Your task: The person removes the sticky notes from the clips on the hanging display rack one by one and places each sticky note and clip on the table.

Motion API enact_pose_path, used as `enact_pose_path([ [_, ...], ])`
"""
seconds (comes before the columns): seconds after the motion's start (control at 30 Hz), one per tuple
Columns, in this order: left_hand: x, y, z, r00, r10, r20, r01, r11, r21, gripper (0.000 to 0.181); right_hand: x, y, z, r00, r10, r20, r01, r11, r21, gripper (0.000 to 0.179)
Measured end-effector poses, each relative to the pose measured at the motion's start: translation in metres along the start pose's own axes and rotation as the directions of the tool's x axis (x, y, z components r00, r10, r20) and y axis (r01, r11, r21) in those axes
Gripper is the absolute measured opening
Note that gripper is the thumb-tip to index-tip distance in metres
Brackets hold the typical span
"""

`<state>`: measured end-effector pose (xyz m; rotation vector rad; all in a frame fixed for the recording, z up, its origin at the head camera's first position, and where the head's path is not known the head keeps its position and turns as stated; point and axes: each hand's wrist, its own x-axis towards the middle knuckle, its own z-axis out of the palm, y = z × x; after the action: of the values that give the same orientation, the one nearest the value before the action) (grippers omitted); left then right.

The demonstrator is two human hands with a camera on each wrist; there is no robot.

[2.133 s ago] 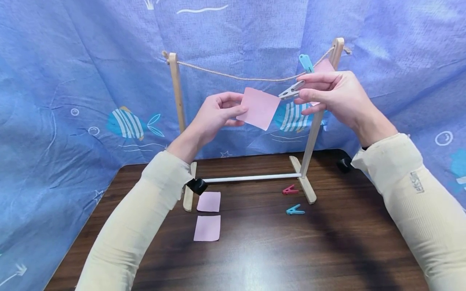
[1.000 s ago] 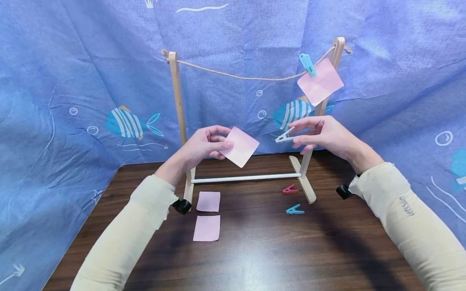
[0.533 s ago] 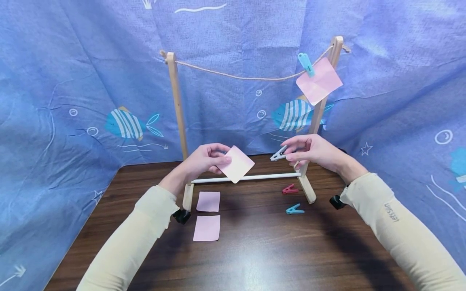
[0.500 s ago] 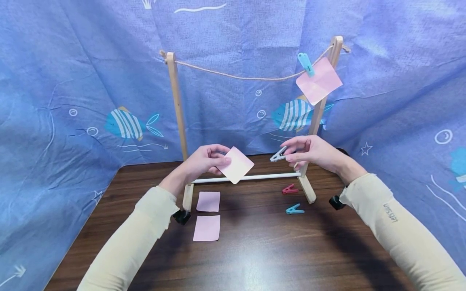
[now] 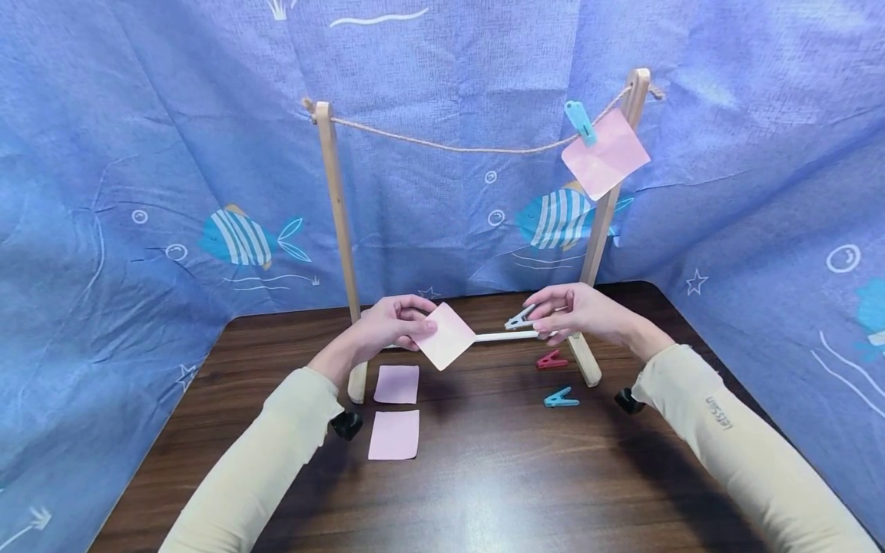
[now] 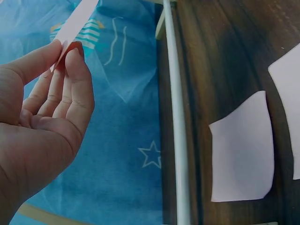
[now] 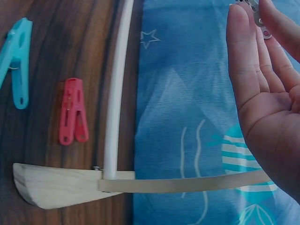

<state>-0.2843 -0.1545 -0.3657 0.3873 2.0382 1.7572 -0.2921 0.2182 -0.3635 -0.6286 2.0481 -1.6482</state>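
Note:
My left hand [image 5: 390, 324] pinches a square pink paper note [image 5: 445, 338] between thumb and fingers; in the left wrist view the note [image 6: 77, 21] shows nearly edge-on. To the right, my right hand [image 5: 584, 313] pinches a light grey clothespin [image 5: 520, 317] by its handles, its nose pointing left toward the note, with a gap between them. Both hands are in front of the stand's white crossbar [image 5: 505, 336]. Another pink note [image 5: 608, 156] hangs from the string [image 5: 442, 144] under a light blue clothespin [image 5: 581, 123].
Two pink notes [image 5: 396, 384] lie at the left of the dark wooden table [image 5: 484, 476]. A red clothespin [image 5: 551, 359] and a blue clothespin [image 5: 561, 397] lie on the right. Wooden posts [image 5: 336, 200] hold the string before a blue fish-print cloth [image 5: 415, 69].
Both hands have come down from near the string to crossbar height, still holding the note and the grey clothespin. The right hand has also shifted left. The hanging note stays put.

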Motion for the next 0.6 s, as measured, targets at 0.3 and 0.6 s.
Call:
enact_pose_path([
  [0.3, 0.002, -0.02, 0.003, 0.999, -0.039, 0.009, 0.039, 0.999, -0.005, 0.039, 0.003, 0.022, 0.007, 0.999, 0.026, 0.027, -0.026, 1.0, 0.01, 0.049],
  [0.6, 0.004, -0.039, 0.006, 0.998, -0.069, 0.007, 0.068, 0.998, 0.016, 0.037, 0.007, 0.041, 0.014, 0.994, 0.1, 0.055, -0.103, 0.993, 0.053, 0.05],
])
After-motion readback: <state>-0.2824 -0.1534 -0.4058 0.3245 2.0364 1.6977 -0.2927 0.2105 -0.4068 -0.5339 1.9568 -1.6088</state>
